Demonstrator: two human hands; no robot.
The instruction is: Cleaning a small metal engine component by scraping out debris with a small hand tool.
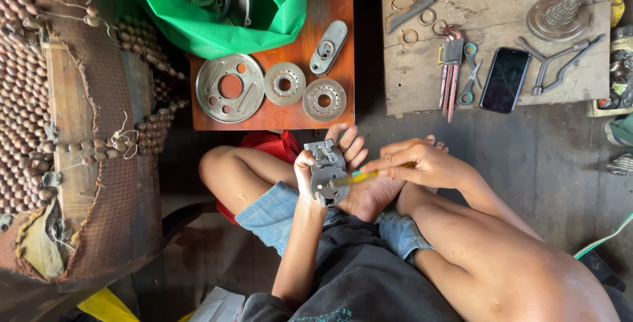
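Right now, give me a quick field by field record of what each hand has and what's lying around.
left hand: holds grey metal part upright over lap
right hand: holds yellow tool, tip on the part
red board: three metal discs, oval plate
wooden board: phone, scissors, hex keys

Grey metal part [328, 173] and a yellow-handled tool [356, 177] meet above blue denim shorts [273, 213]. Three silver-grey discs [231, 88] lie on a reddish-brown board [333, 5] beside a bright green bag [264, 12]. A black phone [504, 79] rests near teal-handled scissors [469, 74]
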